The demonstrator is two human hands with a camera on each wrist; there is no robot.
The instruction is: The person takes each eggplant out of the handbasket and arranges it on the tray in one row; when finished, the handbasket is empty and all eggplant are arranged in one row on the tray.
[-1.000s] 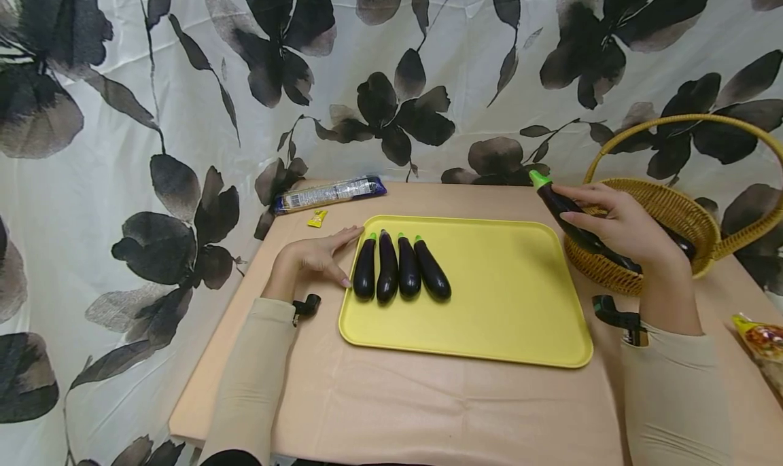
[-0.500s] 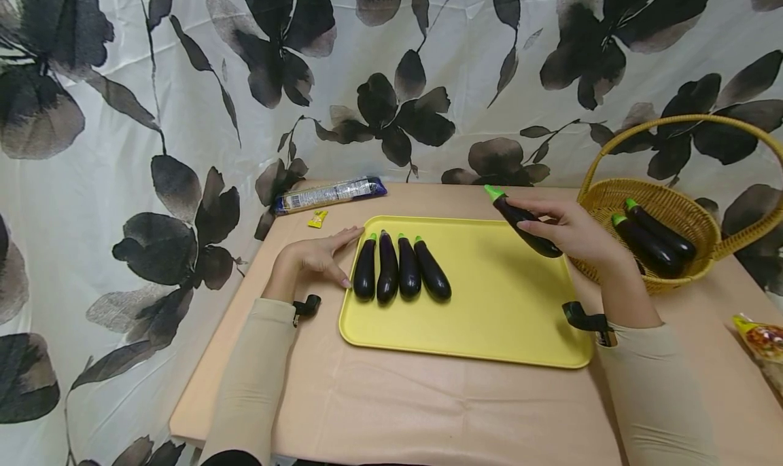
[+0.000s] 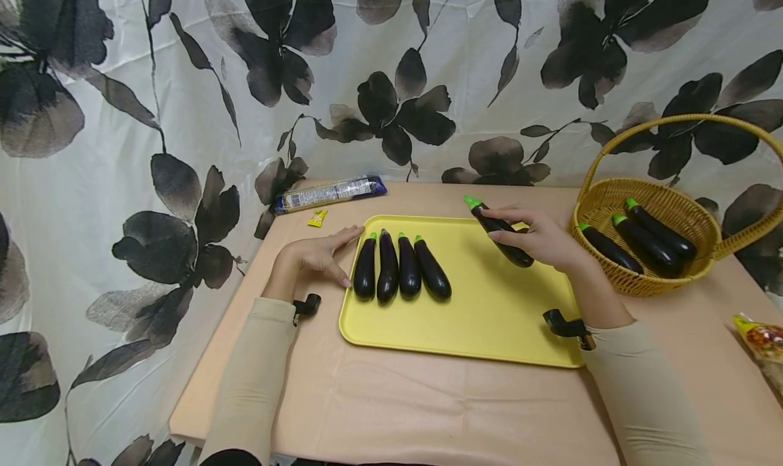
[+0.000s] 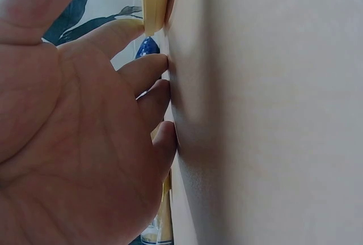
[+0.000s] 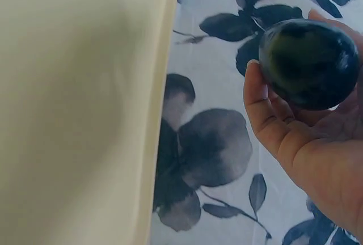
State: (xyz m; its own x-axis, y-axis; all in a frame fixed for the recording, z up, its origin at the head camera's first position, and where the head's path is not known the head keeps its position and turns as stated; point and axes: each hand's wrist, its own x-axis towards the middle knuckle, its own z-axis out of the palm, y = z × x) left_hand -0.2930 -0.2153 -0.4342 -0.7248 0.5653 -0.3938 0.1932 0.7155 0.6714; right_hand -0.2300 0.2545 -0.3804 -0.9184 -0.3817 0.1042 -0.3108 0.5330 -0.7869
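Above the right half of the yellow tray (image 3: 489,330), my right hand (image 3: 541,238) grips a dark eggplant (image 3: 498,232) between thumb and fingers, its green stem end pointing to the far left. In the right wrist view the rounded end of that eggplant (image 5: 309,63) faces the camera. My left hand (image 3: 315,259) rests at the tray's left edge with fingers spread; the left wrist view shows its fingertips on the table and one at the tray rim (image 4: 156,1). Several eggplants (image 3: 410,269) lie side by side at the tray's left, green tips away from me.
A wicker basket (image 3: 706,214) with a tall handle stands right of the tray, holding 3 eggplants (image 3: 651,245). A blue packaged item (image 3: 330,194) and a small yellow wrapper (image 3: 317,218) lie behind on the left. A colourful bag (image 3: 761,344) sits at the right edge.
My right hand has carried the eggplant leftward from the basket to above the tray. The eggplants left in the basket have come into view. My left hand stays put.
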